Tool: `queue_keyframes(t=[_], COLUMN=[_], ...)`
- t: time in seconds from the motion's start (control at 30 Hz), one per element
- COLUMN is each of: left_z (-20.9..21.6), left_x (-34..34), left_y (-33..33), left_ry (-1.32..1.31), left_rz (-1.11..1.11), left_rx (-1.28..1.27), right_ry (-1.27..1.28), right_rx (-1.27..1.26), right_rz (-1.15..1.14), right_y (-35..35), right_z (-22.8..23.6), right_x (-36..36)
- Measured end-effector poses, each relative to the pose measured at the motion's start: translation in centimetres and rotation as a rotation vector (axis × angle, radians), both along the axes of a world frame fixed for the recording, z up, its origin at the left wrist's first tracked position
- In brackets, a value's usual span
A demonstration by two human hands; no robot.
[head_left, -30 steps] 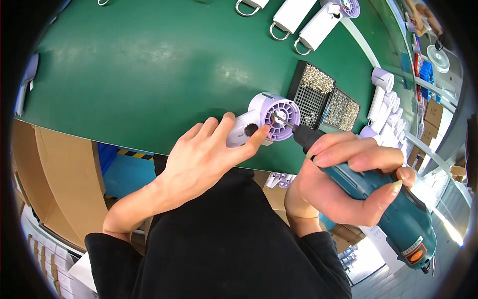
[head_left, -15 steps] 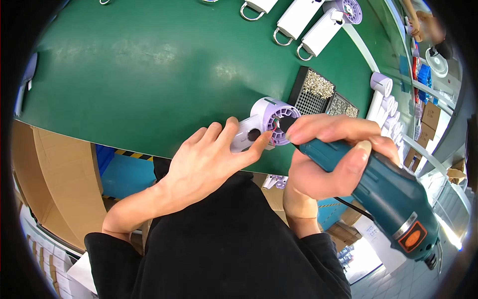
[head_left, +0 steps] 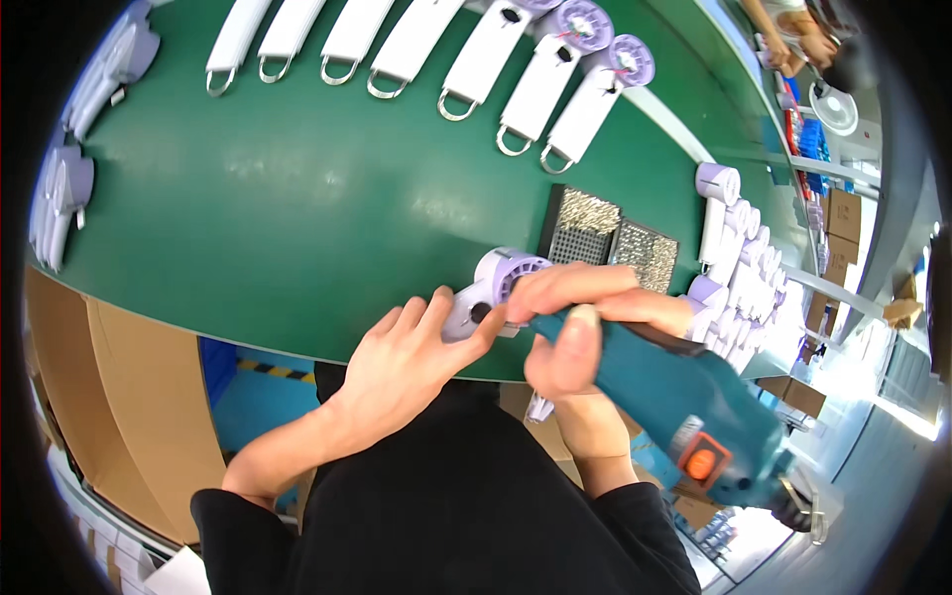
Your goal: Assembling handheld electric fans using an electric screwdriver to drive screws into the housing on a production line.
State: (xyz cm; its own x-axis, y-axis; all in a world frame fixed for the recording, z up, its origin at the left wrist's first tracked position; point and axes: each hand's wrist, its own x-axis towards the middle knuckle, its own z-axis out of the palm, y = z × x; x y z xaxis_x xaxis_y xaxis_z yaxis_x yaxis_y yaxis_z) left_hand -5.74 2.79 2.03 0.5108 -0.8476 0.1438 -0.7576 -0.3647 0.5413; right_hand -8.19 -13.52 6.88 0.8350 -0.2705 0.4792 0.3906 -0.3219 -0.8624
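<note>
While the left hand (head_left: 397, 362) clamps a lilac-and-white fan body (head_left: 493, 266) near the front of the green worktop (head_left: 288, 208), the right hand (head_left: 568, 349) grips a teal electric screwdriver (head_left: 659, 387) — its tip hidden, seemingly at the fan body. White-handled units (head_left: 480, 67) line the far side; cardboard boxes (head_left: 843, 216) stand beyond, rightward.

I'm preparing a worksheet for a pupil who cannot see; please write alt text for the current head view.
A person's right hand grips a teal power tool at the round lilac end of a pale device, which the left hand holds at a green table. Beyond lie two trays of small metallic pieces and a row of similar devices.
</note>
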Motion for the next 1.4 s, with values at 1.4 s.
queue_keyframes(t=[1.4], left_z=[-3.6], left_x=[8.8], left_y=[-26.0], left_ry=[-0.105], left_rz=[0.142], left_rx=[-0.245], right_ry=[-0.420], right_rx=[0.394], right_rz=[-0.965], right_y=[-8.1], right_z=[1.2], right_x=[-10.1])
